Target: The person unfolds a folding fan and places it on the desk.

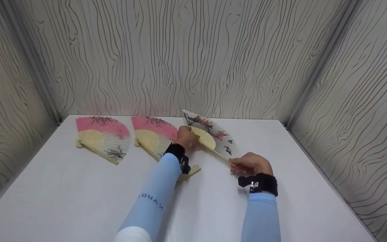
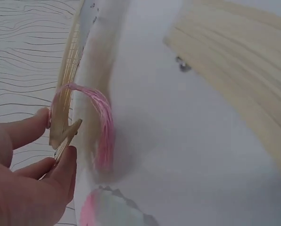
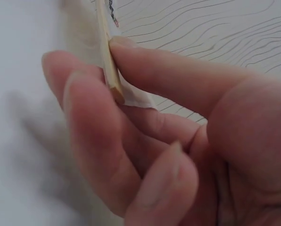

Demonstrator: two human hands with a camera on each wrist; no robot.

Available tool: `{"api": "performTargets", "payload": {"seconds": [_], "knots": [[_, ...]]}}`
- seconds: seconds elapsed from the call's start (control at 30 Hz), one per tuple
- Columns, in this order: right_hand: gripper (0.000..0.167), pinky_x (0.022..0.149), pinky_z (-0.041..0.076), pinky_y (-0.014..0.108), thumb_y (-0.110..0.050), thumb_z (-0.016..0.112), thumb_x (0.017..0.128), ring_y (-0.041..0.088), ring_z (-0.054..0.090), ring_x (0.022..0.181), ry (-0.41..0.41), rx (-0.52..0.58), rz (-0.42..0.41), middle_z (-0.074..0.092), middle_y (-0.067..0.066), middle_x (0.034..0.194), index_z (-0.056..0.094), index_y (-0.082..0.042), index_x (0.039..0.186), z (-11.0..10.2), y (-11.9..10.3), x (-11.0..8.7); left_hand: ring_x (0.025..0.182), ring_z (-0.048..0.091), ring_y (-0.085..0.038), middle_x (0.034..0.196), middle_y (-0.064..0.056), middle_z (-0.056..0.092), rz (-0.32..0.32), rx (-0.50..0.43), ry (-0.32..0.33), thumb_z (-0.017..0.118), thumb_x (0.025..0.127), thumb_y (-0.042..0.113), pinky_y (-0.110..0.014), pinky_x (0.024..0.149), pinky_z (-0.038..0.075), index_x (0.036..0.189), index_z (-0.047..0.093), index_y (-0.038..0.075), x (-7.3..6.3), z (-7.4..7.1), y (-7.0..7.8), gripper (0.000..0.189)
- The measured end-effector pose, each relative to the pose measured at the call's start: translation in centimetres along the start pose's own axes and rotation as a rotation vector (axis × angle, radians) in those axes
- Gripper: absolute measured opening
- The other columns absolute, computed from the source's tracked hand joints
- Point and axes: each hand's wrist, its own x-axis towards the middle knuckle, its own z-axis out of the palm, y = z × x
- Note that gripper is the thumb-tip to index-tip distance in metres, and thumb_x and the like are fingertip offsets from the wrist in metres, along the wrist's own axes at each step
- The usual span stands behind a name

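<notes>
An opened folding fan [image 1: 223, 140] with a pale leaf, red blossoms and dark butterflies is held up between both hands at the back of the table. My left hand [image 1: 186, 137] pinches its pivot end, where a pink tassel [image 2: 104, 127] hangs down. At the fan's near right corner, my right hand [image 1: 252, 163] pinches the tip of the outer wooden stick [image 3: 107, 61] between thumb and fingers. The left forearm partly covers a folded wooden fan [image 1: 193, 170] lying on the table.
Two opened fans, a pink and white fan [image 1: 104, 136] and a matching fan [image 1: 155, 127], lie in a row to the left on the white table [image 1: 79, 201]. A wood-grain patterned back wall [image 1: 166, 60] rises behind, with side walls left and right.
</notes>
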Motion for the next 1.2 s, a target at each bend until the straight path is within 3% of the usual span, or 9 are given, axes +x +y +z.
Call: {"api": "performTargets", "payload": {"seconds": [0.13,0.23,0.4,0.43,0.53,0.67,0.83,1.03,1.2], "knots": [[0.032,0.052,0.047,0.014,-0.035,0.080,0.099,0.001,0.065,0.055,0.010,-0.005,0.023,0.079,-0.002,0.070,0.082,-0.006,0.087,0.5,0.1,0.1,0.112,0.078,-0.029,0.143,-0.023,0.070,0.002,0.064,0.020,0.079,0.096,0.001,-0.035,0.089,0.069,0.153,0.054,-0.005,0.1,0.7,-0.5,0.063],[0.031,0.051,0.048,0.014,-0.033,0.081,0.099,0.001,0.067,0.053,0.012,-0.005,0.045,0.078,-0.001,0.068,0.081,-0.006,0.086,0.7,-0.1,0.1,0.091,0.079,-0.026,0.125,-0.021,0.078,0.027,0.133,0.024,0.085,0.092,0.002,-0.032,0.072,0.068,0.141,0.064,-0.005,2.1,1.5,-1.1,0.054],[0.031,0.054,0.055,0.016,-0.030,0.081,0.099,0.004,0.071,0.054,-0.001,-0.025,0.060,0.078,0.001,0.066,0.081,0.000,0.090,1.1,-0.7,-0.3,0.106,0.068,-0.026,0.117,-0.010,0.079,0.124,0.401,0.036,0.094,0.086,0.022,-0.037,0.102,0.057,0.117,0.076,0.003,6.0,2.6,-2.7,0.040],[0.032,0.055,0.056,0.017,-0.030,0.081,0.099,0.005,0.072,0.055,-0.001,-0.036,0.062,0.078,0.002,0.066,0.082,0.001,0.091,1.2,-0.7,-0.4,0.113,0.065,-0.027,0.122,-0.010,0.078,0.136,0.450,0.026,0.093,0.087,0.027,-0.040,0.108,0.053,0.118,0.076,0.005,6.0,2.6,-2.7,0.041],[0.035,0.057,0.058,0.018,-0.033,0.080,0.098,0.006,0.073,0.056,0.014,-0.113,0.060,0.077,0.000,0.065,0.083,0.002,0.091,1.3,-0.9,-0.6,0.126,0.059,-0.035,0.135,-0.018,0.070,0.162,0.547,0.012,0.089,0.089,0.034,-0.047,0.113,0.047,0.122,0.075,0.003,5.3,2.8,-2.6,0.047],[0.034,0.058,0.058,0.020,-0.035,0.085,0.094,0.006,0.071,0.056,0.064,-0.193,0.081,0.074,-0.003,0.062,0.081,-0.004,0.082,1.6,-1.0,-0.6,0.137,0.047,-0.044,0.146,-0.027,0.058,0.143,0.576,0.036,0.087,0.090,0.032,-0.051,0.114,0.048,0.137,0.065,-0.002,2.0,2.6,-1.4,0.061],[0.034,0.057,0.053,0.020,-0.034,0.089,0.090,0.007,0.064,0.056,0.130,-0.314,0.101,0.067,-0.004,0.060,0.074,-0.011,0.070,2.0,-1.4,-0.4,0.138,0.049,-0.045,0.147,-0.027,0.056,0.165,0.683,0.092,0.080,0.094,0.031,-0.053,0.113,0.050,0.141,0.061,-0.007,-1.3,2.7,-0.4,0.064],[0.031,0.057,0.044,0.023,-0.028,0.092,0.083,0.013,0.054,0.063,0.256,-0.589,-0.019,0.060,-0.003,0.066,0.071,-0.010,0.070,2.8,-2.8,0.1,0.152,0.038,-0.045,0.165,-0.020,0.048,0.232,0.785,0.025,0.061,0.103,0.020,-0.057,0.123,0.040,0.152,0.056,-0.002,-2.5,2.9,0.0,0.054],[0.012,0.065,0.056,0.024,-0.008,0.087,0.086,0.015,0.066,0.074,0.193,-0.543,-0.104,0.076,0.003,0.087,0.085,-0.005,0.097,3.6,-3.7,0.3,0.160,0.033,-0.044,0.170,-0.014,0.048,0.265,0.894,-0.039,0.055,0.110,0.028,-0.060,0.130,0.032,0.155,0.058,0.005,-2.2,2.7,-0.2,0.051]]}}
